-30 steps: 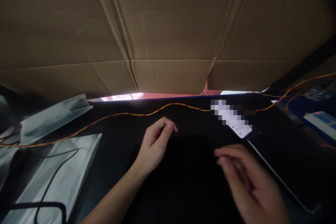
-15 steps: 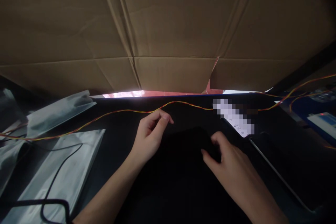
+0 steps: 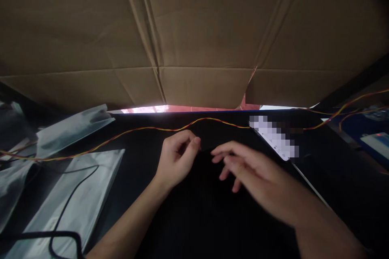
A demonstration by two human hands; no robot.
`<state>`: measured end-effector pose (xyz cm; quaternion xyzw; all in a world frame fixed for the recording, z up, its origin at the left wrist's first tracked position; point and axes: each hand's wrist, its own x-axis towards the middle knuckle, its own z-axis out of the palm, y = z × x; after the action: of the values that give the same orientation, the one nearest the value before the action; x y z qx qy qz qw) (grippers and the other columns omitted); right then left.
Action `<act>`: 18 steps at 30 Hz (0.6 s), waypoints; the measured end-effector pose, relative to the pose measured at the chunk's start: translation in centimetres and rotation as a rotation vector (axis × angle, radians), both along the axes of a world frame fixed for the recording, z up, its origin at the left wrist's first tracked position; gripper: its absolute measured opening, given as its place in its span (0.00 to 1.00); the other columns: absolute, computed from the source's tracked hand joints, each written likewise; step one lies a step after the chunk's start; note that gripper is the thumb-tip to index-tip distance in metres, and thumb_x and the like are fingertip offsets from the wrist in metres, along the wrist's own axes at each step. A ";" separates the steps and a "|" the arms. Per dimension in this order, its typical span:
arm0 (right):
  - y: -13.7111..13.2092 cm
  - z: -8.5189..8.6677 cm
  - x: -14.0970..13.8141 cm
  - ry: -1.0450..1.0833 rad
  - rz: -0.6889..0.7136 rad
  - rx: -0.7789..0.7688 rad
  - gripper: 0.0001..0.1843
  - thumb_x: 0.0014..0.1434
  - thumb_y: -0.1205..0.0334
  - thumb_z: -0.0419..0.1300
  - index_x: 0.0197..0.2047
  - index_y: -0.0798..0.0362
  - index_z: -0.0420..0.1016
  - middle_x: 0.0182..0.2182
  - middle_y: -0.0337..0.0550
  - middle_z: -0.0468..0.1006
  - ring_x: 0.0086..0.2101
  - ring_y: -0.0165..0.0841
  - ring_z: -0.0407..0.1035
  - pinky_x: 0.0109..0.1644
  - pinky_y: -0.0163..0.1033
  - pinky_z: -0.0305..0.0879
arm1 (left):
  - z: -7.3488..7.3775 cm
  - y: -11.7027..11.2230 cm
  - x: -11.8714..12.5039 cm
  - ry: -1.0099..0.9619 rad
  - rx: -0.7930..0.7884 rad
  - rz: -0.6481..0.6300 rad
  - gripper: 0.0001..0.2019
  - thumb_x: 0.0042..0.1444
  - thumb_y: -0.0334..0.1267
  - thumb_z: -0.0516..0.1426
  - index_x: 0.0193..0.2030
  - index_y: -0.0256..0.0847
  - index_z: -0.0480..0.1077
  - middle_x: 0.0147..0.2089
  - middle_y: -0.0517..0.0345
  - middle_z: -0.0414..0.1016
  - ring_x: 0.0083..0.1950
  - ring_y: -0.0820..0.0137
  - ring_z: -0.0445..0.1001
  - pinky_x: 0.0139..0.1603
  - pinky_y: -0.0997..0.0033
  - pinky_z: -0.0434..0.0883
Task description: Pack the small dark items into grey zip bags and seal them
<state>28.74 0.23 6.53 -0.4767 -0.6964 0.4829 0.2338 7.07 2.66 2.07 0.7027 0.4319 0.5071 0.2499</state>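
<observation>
My left hand [image 3: 179, 160] is held over the dark tabletop [image 3: 133, 194], its fingers curled in and the thumb pressed against them. Whatever it may hold is too dark or hidden to make out. To its right, my right hand [image 3: 249, 170] has its fingers loosely apart, pointing toward the left one, with nothing visible in them. Deep black fills the space between and below both hands, so no shape there can be told. A twisted red and yellow wire [image 3: 206, 119] runs along the table just beyond the hands.
Brown cardboard [image 3: 206, 28] hangs across the far side. Clear plastic bags [image 3: 85, 186] and a black cable [image 3: 65, 210] lie at left. A partly blurred-out white card or phone-like item [image 3: 282, 154] lies at right, by a dark flat panel [image 3: 343, 170]. A pale device [image 3: 377, 143] stands far right.
My right hand has moved left toward the left hand, and its fingers have gone from curled around a dark area to spread. My left hand has stayed nearly in place.
</observation>
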 end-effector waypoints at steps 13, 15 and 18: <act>4.9 -7.2 0.6 0.009 0.034 0.455 0.10 0.71 0.64 0.57 0.44 0.52 0.80 0.26 0.35 0.74 0.24 0.28 0.64 0.29 0.36 0.59 | -0.2 -0.7 0.5 0.775 0.144 -0.488 0.16 0.68 0.43 0.61 0.28 0.43 0.71 0.27 0.59 0.75 0.28 0.67 0.72 0.29 0.66 0.61; 4.3 -7.4 0.3 0.003 0.077 0.509 0.08 0.68 0.67 0.58 0.42 0.52 0.80 0.25 0.33 0.72 0.24 0.28 0.63 0.29 0.35 0.58 | 1.3 -1.5 -0.5 0.833 0.124 -0.315 0.16 0.71 0.44 0.59 0.31 0.43 0.72 0.29 0.58 0.75 0.28 0.67 0.72 0.29 0.66 0.59; 4.1 -7.6 0.4 -0.007 0.106 0.533 0.08 0.64 0.69 0.60 0.41 0.51 0.81 0.24 0.32 0.71 0.23 0.26 0.63 0.31 0.35 0.58 | 2.6 -4.1 -3.6 0.901 0.041 0.169 0.13 0.72 0.44 0.55 0.34 0.44 0.70 0.30 0.57 0.73 0.28 0.63 0.71 0.28 0.64 0.56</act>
<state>29.11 4.30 -1.10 -0.3627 -0.8237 0.2926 0.3231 3.46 -1.47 4.63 0.8202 0.5432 0.1782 -0.0191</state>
